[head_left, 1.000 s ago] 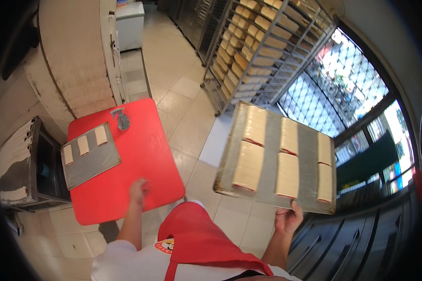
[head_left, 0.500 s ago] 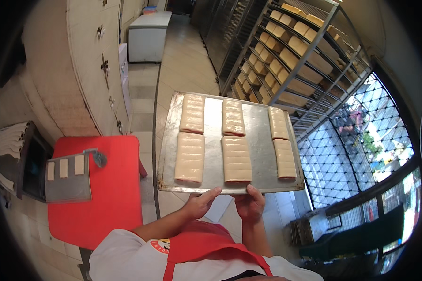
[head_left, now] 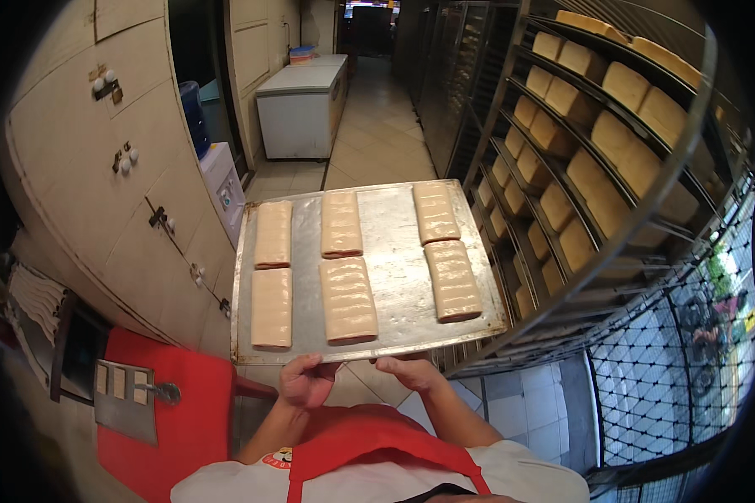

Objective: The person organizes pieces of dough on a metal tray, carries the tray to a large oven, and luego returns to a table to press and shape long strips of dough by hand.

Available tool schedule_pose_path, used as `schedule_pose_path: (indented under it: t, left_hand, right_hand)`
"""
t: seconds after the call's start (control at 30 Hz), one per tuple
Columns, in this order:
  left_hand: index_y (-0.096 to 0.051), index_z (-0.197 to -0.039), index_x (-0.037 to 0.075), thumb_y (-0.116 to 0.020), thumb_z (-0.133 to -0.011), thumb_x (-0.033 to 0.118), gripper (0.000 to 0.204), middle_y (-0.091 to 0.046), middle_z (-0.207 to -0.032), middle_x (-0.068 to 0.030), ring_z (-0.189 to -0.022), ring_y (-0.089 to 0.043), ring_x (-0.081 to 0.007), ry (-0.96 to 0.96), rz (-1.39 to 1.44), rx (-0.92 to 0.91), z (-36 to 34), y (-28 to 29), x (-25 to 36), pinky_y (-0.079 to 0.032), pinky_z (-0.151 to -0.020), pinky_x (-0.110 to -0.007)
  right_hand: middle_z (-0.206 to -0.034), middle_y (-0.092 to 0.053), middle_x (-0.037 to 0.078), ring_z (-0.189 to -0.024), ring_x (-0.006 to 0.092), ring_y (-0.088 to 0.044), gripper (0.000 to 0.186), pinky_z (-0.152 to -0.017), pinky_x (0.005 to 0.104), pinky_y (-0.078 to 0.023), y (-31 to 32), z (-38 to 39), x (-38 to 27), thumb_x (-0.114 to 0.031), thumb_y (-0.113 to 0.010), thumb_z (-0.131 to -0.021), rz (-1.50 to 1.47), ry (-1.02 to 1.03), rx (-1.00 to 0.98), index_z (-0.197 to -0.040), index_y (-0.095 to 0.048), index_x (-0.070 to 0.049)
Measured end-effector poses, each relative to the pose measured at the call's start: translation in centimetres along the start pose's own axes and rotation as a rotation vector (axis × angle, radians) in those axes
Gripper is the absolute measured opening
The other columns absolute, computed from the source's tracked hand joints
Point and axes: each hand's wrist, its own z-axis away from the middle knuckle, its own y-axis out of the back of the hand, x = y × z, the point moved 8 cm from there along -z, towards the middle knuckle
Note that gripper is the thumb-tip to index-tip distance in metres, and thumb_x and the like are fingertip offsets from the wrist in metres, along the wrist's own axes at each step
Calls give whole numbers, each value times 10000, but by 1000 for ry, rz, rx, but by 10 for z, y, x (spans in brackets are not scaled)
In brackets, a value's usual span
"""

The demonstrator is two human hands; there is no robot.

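Observation:
A metal baking tray (head_left: 397,277) is held out in front of me, roughly level. On it lie several pale, glossy rectangular dough pieces (head_left: 349,300), set in pairs end to end, with shallow ridges across most of them and a reddish filling at some ends. My left hand (head_left: 307,381) grips the tray's near edge, thumb at the rim and fingers curled below. Beside it, my right hand (head_left: 411,371) holds the same edge a little further right, its fingers mostly hidden under the tray.
Close on the right stands a tall metal rack (head_left: 512,142) full of bread loaves (head_left: 625,138). A red table (head_left: 184,444) with a small grey tray (head_left: 130,419) is at lower left. Cupboards (head_left: 101,210) and a water dispenser (head_left: 222,189) line the left; a white chest freezer (head_left: 298,126) stands ahead.
My view has shifted toward the aisle; the rack and freezer look larger and nearer. The baking tray sits further left in view, and the red table has slipped toward the lower left.

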Motion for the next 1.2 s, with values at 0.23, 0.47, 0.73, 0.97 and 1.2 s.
schedule_pose_path:
  t: [0.23, 0.47, 0.73, 0.97, 1.2]
  left_hand:
    - [-556, -1443, -56, -557, -910, -4, 536, -626, -1470, -171, -1342, -627, -326, -322, 102, 59, -188, 61, 75, -530, -1161, -502]
    - [-471, -1514, -74, -584, -856, -9, 671, -585, -1515, -172, -1408, -566, -328, -457, -22, 125, -420, 125, 152, -478, -1207, -499]
    - [-489, -1489, -94, -626, -847, 23, 667, -583, -1511, -203, -1424, -551, -349, -418, -86, 149, -707, 133, 274, -402, -1261, -502]
    - [-436, -1543, -57, -636, -832, 16, 742, -552, -1548, -198, -1436, -538, -377, -420, -70, 163, -979, 190, 332, -418, -1243, -546]
    - [-446, -1542, -52, -593, -850, 6, 710, -541, -1562, -207, -1452, -526, -373, -409, 23, 150, -1269, 213, 400, -416, -1249, -546]
  right_hand:
    - [-1329, -705, 176, -1123, 246, -694, 625, -907, 363, -573, 169, -247, 19, -302, -835, -933, 558, -354, -19, -1436, -621, 1]
    - [-1298, -731, 228, -1200, 325, -709, 659, -1029, 400, -549, 469, -471, 102, -389, -795, -910, 1081, -474, 218, -1429, -648, -9]
    - [-1178, -750, 208, -976, 276, -753, 606, -817, 413, -606, 652, -485, 129, -287, -779, -916, 575, -855, 551, -1381, -644, 77]
    - [-1062, -755, 147, -791, 245, -723, 391, -671, 409, -591, 724, -632, 117, -232, -754, -946, 608, -1181, 596, -1245, -721, 17]
    - [-1099, -786, 201, -835, 297, -754, 561, -790, 420, -609, 879, -1059, 9, -388, -752, -927, 1062, -766, 443, -1327, -706, 3]
